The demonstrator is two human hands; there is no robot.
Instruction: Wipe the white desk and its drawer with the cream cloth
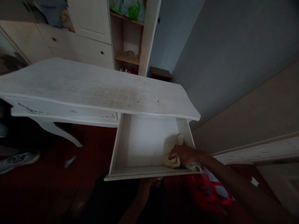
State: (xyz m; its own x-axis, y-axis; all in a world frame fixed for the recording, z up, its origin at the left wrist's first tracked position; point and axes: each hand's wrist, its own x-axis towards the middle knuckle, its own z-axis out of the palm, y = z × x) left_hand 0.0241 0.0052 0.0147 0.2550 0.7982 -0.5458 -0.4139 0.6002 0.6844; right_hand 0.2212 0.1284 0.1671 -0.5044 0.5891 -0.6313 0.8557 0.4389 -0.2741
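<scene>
Two grips at one open drawer, one cloth inside.

One pale shoe [18, 158] lies far left on the dark red floor [46, 193], with one white scrap [69, 161] near it. One worn white bench [93, 87] carries one drawer [144, 140], pulled out. Left grip [153, 182] sits under the drawer's front lip, too dark to tell whether it clasps or lies loose. One cream cloth [171, 162] lies bunched in the drawer's front right corner, and right grip [184, 154] is closed over it. One red bag [207, 194] lies on the floor beneath that arm. Behind the bench stands one cream wardrobe [91, 18] with open shelves; a grey wall [233, 46] fills the right.
</scene>
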